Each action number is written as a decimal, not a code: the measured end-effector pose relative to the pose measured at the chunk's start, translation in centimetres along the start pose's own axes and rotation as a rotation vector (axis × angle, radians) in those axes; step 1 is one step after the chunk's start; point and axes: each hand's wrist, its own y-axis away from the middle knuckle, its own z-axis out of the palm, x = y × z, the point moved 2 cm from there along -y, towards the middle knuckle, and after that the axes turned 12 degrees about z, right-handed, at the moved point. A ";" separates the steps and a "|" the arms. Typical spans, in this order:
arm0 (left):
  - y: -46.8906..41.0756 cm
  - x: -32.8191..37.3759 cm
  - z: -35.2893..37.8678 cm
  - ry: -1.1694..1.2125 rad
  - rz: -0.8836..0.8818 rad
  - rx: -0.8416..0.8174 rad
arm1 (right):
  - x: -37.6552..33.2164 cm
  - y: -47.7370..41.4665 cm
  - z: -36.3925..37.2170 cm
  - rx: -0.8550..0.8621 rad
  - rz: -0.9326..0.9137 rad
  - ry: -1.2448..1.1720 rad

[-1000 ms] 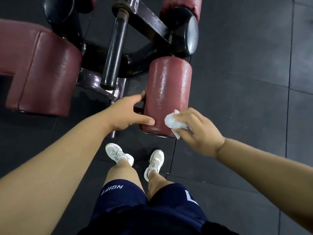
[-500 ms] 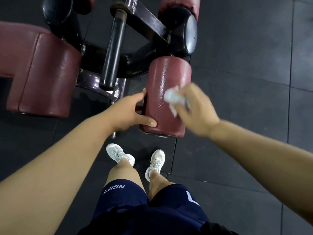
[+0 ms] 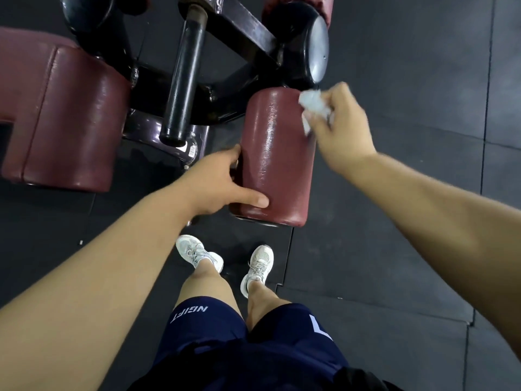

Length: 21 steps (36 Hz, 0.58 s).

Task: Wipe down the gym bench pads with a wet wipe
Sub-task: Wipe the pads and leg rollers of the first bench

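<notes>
The right hand [image 3: 342, 131] pinches the wet wipe [image 3: 314, 107] at the far end of the glistening roller pad [image 3: 277, 156], gripped by the left hand [image 3: 222, 182]; the seat pad [image 3: 70, 119] appears unwiped.

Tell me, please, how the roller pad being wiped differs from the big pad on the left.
The roller pad is a cylinder; the big pad is boxy, with a seam. The left hand grips the roller pad; no hand touches the big pad. Both are maroon.
</notes>
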 end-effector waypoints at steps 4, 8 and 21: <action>0.1 -0.7 -0.7 0.035 -0.012 -0.072 | 1.2 7.5 1.0 -0.235 -0.213 0.135; 0.6 0.7 -0.8 -0.140 0.059 -0.003 | 2.4 9.4 0.9 -0.258 -0.407 0.151; -0.2 0.8 0.6 0.023 0.017 0.071 | 0.4 -1.8 -0.1 0.052 0.132 -0.071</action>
